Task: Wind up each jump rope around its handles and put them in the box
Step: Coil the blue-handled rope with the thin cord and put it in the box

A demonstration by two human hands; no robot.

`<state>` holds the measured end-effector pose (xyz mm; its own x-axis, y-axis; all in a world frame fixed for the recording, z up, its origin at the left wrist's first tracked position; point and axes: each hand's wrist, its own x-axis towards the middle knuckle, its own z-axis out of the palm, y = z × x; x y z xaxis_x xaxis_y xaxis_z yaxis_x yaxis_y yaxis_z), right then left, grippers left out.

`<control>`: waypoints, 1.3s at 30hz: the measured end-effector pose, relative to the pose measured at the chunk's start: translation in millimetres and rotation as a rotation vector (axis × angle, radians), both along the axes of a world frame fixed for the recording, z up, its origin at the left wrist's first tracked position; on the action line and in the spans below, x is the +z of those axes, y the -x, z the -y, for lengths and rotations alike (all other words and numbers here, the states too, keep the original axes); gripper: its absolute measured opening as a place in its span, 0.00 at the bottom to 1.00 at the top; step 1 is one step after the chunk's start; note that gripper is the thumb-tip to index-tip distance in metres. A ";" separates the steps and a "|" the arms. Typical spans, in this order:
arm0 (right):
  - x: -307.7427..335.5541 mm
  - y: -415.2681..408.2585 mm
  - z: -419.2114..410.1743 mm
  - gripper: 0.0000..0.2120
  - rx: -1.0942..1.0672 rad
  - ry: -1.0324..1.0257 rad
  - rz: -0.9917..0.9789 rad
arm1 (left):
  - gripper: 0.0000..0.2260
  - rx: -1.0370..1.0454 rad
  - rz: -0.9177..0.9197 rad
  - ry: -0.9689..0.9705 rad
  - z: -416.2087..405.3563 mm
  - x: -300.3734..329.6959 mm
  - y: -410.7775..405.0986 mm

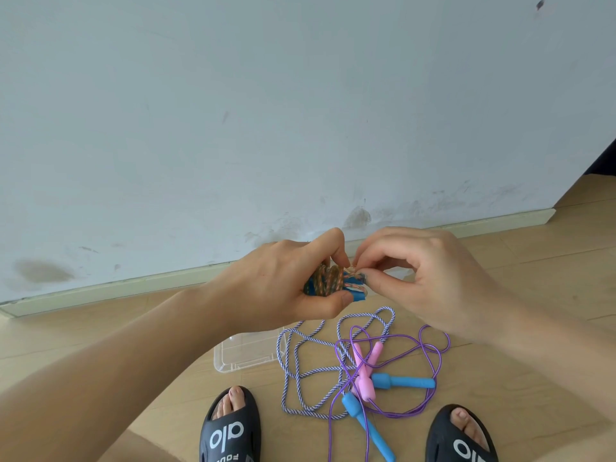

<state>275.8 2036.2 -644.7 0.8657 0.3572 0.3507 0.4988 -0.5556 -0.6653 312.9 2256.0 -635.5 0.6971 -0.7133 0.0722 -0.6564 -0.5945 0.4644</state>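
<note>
Your left hand (pixel 293 288) is gripping the wound orange rope bundle (pixel 330 283), blue handles lying roughly left to right, keeping the coils tight. Your right hand (pixel 430 278) is pinching the loose end beside it, likely tucking it. The clear box (pixel 230 356) is waiting below your left hand.

Bare forearms without sleeves; black slides (pixel 230 431) with white lettering on both feet.

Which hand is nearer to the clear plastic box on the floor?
Left. The left hand is just above the clear box; the right hand is farther off, above the loose ropes to the box's right.
</note>
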 end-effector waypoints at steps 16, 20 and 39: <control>4.0 12.0 -12.0 0.07 -0.220 -0.138 -0.185 | 0.13 0.017 0.021 0.001 5.1 -1.6 -0.7; 6.3 12.2 -12.4 0.06 -0.248 -0.207 -0.213 | 0.14 0.022 0.108 0.002 8.3 -2.1 0.9; 8.4 7.1 -12.0 0.07 -0.251 -0.303 -0.227 | 0.12 0.054 0.278 0.077 11.5 -6.3 2.9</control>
<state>268.7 2048.2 -636.3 0.9794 0.0368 0.1988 0.1965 -0.4044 -0.8932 310.0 2244.5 -641.7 0.6800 -0.6608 0.3177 -0.7330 -0.6022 0.3163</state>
